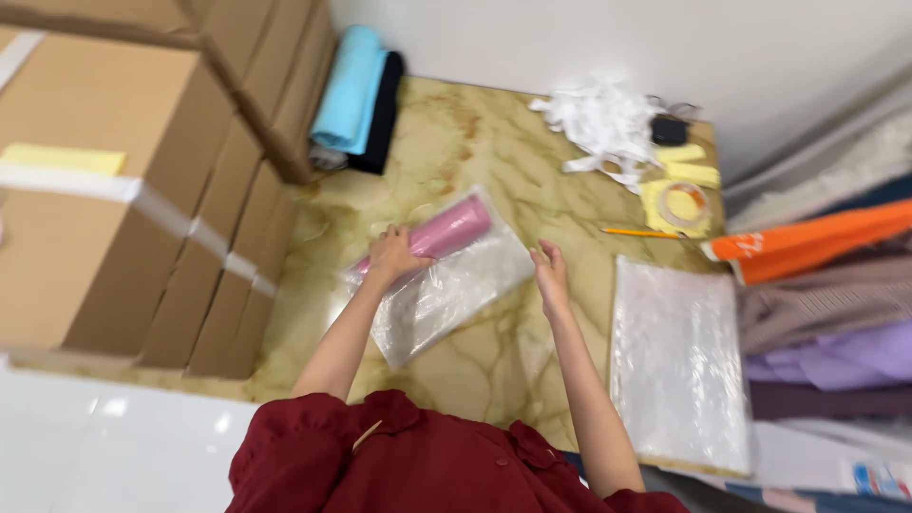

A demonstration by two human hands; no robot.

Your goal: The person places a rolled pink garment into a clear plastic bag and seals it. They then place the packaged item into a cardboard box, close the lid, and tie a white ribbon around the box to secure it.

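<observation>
Pink roll (446, 231): smooth, inside clear plastic bag (456, 290) on bench (475, 142); left hand (391, 256) grips it, right hand (549, 273) open, empty.

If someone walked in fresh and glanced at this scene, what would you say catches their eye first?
Probably the pink roll at the centre of the marbled table, lying in a clear plastic bag and pressed by the left hand, while the right hand hovers open at the bag's right edge. Next come the stacked cardboard boxes on the left and the stack of clear bags on the right.
</observation>
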